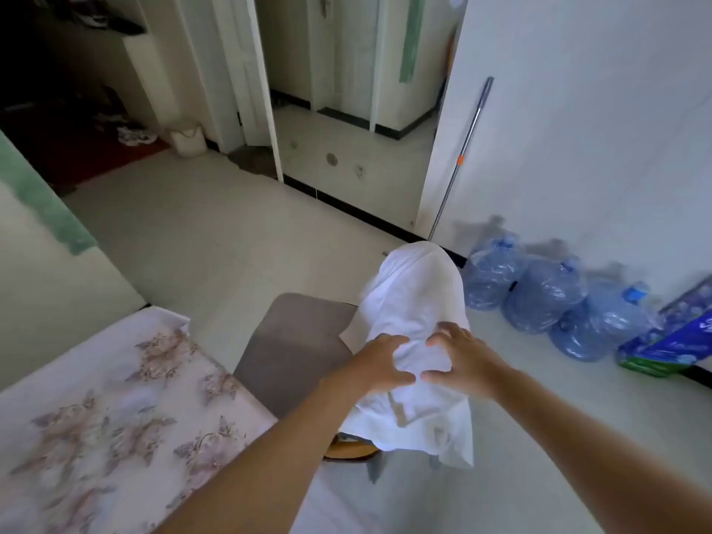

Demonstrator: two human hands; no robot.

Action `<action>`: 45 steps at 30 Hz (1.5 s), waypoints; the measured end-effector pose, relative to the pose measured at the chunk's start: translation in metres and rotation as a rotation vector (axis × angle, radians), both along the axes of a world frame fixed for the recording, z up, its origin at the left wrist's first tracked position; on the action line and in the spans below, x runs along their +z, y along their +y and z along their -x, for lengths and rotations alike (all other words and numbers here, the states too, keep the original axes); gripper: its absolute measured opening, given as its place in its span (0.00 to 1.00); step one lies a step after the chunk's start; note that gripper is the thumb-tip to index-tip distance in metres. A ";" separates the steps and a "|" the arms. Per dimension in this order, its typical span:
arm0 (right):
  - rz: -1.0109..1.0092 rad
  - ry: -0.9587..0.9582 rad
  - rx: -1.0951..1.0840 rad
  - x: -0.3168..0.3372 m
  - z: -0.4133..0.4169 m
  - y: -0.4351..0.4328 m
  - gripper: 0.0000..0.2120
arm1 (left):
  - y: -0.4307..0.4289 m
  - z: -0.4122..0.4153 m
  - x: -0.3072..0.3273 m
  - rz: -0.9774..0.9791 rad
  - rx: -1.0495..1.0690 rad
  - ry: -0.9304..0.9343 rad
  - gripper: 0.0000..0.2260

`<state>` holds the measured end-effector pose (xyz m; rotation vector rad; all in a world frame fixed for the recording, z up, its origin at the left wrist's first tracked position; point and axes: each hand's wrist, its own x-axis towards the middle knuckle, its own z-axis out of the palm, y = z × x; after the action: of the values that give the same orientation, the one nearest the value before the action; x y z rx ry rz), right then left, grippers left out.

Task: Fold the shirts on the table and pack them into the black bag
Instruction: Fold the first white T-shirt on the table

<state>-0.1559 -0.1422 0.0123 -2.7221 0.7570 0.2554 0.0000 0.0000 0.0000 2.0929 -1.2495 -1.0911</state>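
My left hand (379,364) and right hand (460,356) both grip the white shirt (416,294), draped over the chair (296,341) right of the table (115,398); I should lift it straight up so it clears the chair back without snagging

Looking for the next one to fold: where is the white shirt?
Right of centre in the head view, the white shirt hangs over the back of the grey chair, beside the floral table, gripped by the left hand and right hand.
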 end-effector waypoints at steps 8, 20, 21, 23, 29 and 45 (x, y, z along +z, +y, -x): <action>0.036 0.053 0.170 -0.038 0.029 -0.013 0.55 | -0.026 0.023 -0.046 0.010 0.000 -0.160 0.21; 0.043 -0.214 0.010 -0.040 0.019 0.000 0.42 | -0.001 0.018 -0.020 0.275 0.336 -0.064 0.09; 0.035 -0.225 -0.046 -0.038 0.013 0.002 0.42 | 0.000 0.017 -0.011 0.282 0.370 -0.038 0.08; 0.059 -0.259 -0.129 -0.033 0.000 0.003 0.35 | 0.003 0.014 0.008 0.271 0.412 -0.001 0.08; -0.010 -0.524 -0.086 -0.006 -0.036 0.025 0.12 | 0.038 -0.011 0.077 0.266 0.209 -0.175 0.12; -0.065 -0.513 0.186 0.111 -0.171 0.285 0.18 | 0.355 -0.114 0.117 0.306 0.569 -0.938 0.17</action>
<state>0.0154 0.1433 0.1235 -2.6199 0.3445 -0.3633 0.1140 0.3552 0.1171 2.5191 -0.9423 0.3680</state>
